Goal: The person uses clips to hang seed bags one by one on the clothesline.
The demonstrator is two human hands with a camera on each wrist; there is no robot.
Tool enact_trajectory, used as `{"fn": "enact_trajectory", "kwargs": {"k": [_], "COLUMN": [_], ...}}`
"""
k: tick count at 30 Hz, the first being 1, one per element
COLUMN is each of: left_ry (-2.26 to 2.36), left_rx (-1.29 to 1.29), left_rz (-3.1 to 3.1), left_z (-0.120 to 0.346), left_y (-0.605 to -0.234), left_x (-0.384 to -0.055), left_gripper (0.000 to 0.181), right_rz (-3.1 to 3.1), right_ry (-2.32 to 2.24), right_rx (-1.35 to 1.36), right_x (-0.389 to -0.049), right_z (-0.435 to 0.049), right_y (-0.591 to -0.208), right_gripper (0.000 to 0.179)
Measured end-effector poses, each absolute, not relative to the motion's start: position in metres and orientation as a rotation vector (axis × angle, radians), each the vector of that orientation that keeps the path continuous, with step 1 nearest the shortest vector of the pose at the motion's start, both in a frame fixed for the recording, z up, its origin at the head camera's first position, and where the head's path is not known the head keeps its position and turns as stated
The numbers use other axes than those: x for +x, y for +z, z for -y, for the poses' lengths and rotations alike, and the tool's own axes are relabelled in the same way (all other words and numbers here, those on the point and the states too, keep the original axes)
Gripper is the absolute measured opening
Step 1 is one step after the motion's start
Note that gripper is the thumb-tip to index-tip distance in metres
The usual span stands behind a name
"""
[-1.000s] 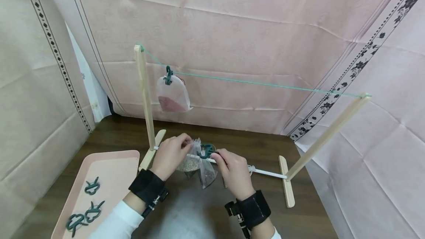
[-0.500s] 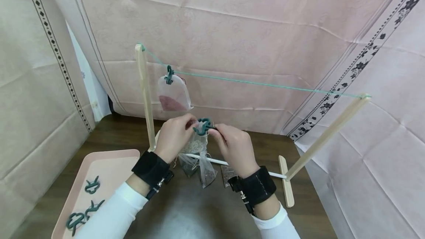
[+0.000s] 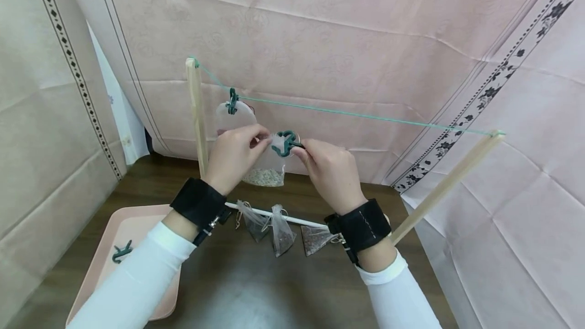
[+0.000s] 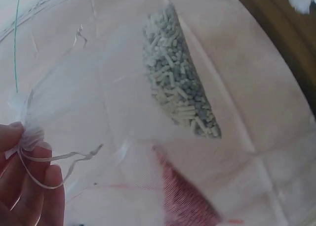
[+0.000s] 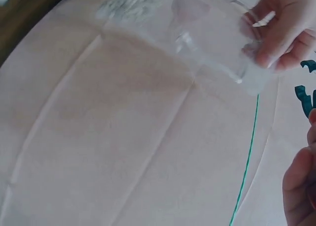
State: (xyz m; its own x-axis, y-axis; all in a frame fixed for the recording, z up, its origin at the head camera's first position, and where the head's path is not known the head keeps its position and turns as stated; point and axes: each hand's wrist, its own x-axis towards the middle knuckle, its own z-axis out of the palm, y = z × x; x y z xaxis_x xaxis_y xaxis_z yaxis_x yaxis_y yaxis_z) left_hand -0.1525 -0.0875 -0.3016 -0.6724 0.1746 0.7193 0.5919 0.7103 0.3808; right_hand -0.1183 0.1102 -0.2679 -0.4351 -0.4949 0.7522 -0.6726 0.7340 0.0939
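Observation:
In the head view my left hand (image 3: pixel 235 154) pinches the gathered top of a sheer drawstring bag (image 3: pixel 266 176), which hangs with pale pellets at its bottom. The left wrist view shows the pellets (image 4: pixel 175 72) and a loose drawstring (image 4: pixel 69 157) by the fingers. My right hand (image 3: pixel 331 171) pinches the handles of a dark green clothes peg (image 3: pixel 289 138), beside the bag's top. In the right wrist view the peg's jaws stand apart from the bag. Above both hands runs a green line (image 3: pixel 347 112), where another peg (image 3: pixel 232 101) holds a bag with pink contents (image 4: pixel 185 196).
Wooden posts (image 3: pixel 194 110) carry the line at both ends. Below, a white rod (image 3: pixel 297 220) crosses the table, with several dark-filled mesh bags (image 3: pixel 283 237) at it. A pink tray (image 3: pixel 171 288) at left holds a green peg (image 3: pixel 121 252); my left arm covers part of it.
Both hands have risen from the rod toward the line, carrying the pellet bag and the peg up together. The dark-filled bags have stayed below at the rod.

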Motion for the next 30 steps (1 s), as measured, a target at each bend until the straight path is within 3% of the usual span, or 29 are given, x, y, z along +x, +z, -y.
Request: {"fn": "enact_trajectory", "kwargs": {"k": [13, 30], "left_ry": [-0.403, -0.320], "left_rx": [-0.705, -0.755], "left_rz": [2.047, 2.064], "left_z": [0.091, 0.096], "left_y": [-0.275, -0.252], "left_x": [-0.162, -0.171], "left_gripper": [0.009, 0.010], "right_rz": [2.137, 2.204], "right_ry": [0.211, 0.094], "right_rx": [0.875, 0.843], "right_x": [-0.143, -0.164], "right_z": [-0.109, -0.103], "right_y": [-0.251, -0.228], "right_gripper": [0.024, 0.033]}}
